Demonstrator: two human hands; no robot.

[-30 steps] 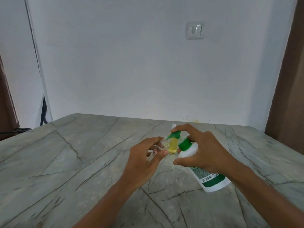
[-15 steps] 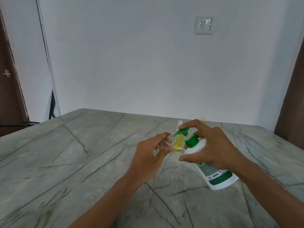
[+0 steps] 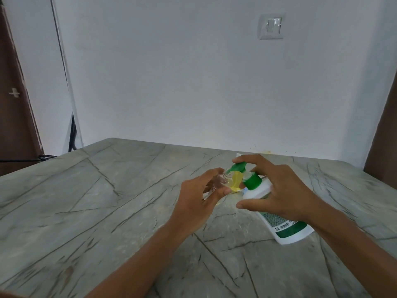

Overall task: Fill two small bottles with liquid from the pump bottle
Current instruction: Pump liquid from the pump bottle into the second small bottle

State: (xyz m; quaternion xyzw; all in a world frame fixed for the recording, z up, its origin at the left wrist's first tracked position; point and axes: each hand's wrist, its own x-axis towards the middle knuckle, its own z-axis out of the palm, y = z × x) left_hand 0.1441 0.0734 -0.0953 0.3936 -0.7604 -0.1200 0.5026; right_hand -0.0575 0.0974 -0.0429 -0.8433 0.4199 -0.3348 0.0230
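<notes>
1. Two hands meet at one small clear bottle [image 3: 223, 180], held tilted above the tabletop [image 3: 107, 201], its threaded neck just under the green spout [image 3: 236, 167].
2. I see the left hand [image 3: 197, 196] with its grip pinching that bottle, thumb in front.
3. The right hand [image 3: 279, 190] has its grip curled round the leaning pump bottle [image 3: 290, 230], forefinger on the spout's top, thumb at the shoulder.
4. A yellow shape [image 3: 235, 182] sits just behind; I cannot identify it.

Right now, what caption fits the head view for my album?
Left hand holds a small bottle at the green spout; right hand grips the pump bottle.
</notes>
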